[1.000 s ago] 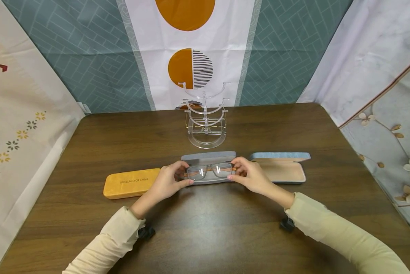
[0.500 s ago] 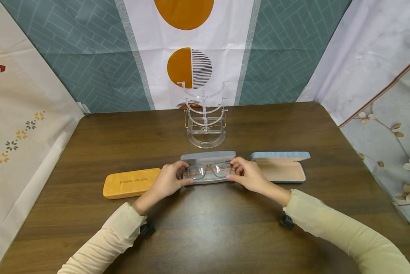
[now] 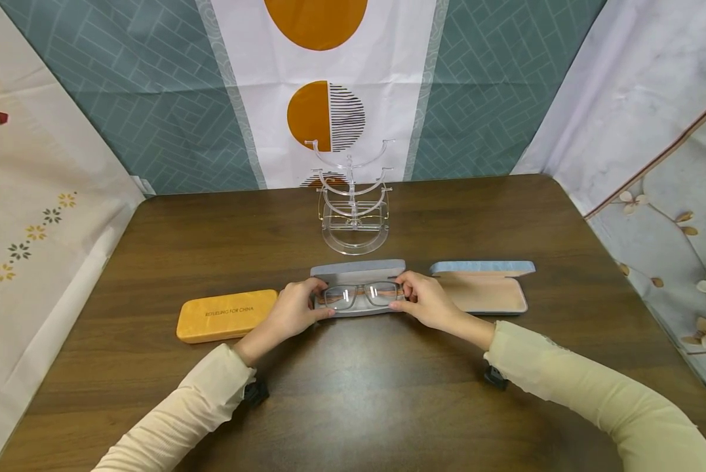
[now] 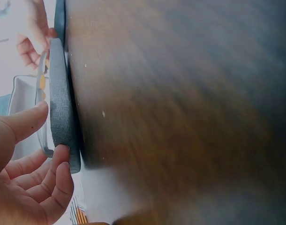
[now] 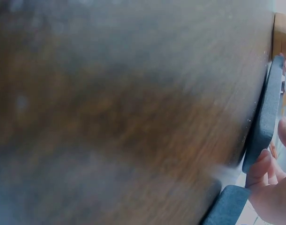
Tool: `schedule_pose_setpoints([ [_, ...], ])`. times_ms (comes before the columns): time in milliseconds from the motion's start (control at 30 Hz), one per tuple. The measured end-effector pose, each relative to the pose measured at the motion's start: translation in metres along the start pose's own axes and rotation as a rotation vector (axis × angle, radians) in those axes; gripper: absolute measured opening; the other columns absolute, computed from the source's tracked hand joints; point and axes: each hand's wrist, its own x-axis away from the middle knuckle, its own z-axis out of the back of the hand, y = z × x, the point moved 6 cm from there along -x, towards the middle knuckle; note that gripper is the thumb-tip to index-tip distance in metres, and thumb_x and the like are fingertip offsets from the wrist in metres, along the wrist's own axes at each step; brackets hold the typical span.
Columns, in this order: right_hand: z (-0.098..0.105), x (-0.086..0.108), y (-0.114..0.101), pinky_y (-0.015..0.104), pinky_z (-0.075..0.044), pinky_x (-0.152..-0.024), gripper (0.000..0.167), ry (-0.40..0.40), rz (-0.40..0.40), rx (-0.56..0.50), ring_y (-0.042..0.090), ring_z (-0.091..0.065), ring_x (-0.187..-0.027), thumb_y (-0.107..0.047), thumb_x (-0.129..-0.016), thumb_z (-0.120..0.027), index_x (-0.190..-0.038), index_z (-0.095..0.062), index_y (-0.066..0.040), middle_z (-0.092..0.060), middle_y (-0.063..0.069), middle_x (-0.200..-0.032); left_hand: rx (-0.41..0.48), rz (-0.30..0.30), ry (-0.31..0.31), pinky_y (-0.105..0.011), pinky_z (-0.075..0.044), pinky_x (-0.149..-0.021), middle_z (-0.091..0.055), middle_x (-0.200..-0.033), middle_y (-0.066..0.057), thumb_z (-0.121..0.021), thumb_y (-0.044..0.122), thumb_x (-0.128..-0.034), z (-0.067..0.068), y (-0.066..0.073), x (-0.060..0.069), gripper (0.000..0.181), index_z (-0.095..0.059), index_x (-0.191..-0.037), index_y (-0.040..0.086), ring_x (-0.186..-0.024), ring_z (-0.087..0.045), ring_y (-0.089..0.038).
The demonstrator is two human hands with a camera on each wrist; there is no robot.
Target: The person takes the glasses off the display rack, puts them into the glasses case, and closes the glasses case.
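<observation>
Inside the surface's [image 3: 358, 393] far edge, your left hand [image 3: 294, 308] and right hand [image 3: 428, 301] pinch glasses [image 3: 361, 287], apparently for the grey case [image 3: 358, 267]; lower evenly.

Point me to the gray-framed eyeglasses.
Near the head view's centre: the gray-framed eyeglasses are between the left hand and right hand, over the open gray glasses case.

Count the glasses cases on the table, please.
3: a closed yellow case at left, an open grey case between the left hand and right hand, an open blue case at right.
</observation>
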Motion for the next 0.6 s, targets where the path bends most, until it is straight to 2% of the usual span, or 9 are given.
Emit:
schedule_pose_setpoints([
  [333, -0.0031, 0.0, 0.0031, 0.023, -0.037, -0.054, 0.039, -0.037, -0.051, 0.034, 0.012, -0.042, -0.058, -0.017, -0.074, -0.075, -0.101, -0.056, 0.004, -0.048, 0.001, -0.072, -0.059, -0.008, -0.013, -0.025, -0.044, -0.054, -0.065, -0.086, -0.01, -0.079, 0.021, -0.0704, -0.0022, 0.0019, -0.0018, 0.044, -0.062, -0.103, -0.003, -0.058, -0.052, -0.009],
  [600, -0.0034, 0.0004, 0.0026, 0.024, -0.037, -0.055, 0.039, -0.027, -0.029, 0.045, 0.012, -0.041, -0.058, -0.015, -0.074, -0.076, -0.101, -0.056, 0.005, -0.047, 0.001, -0.07, -0.113, -0.044, -0.004, -0.024, -0.043, -0.05, -0.065, -0.084, -0.01, -0.077, 0.014, -0.072, -0.0006, 0.0061, 0.0006, 0.037, -0.065, -0.103, -0.003, -0.052, -0.049, -0.006],
])
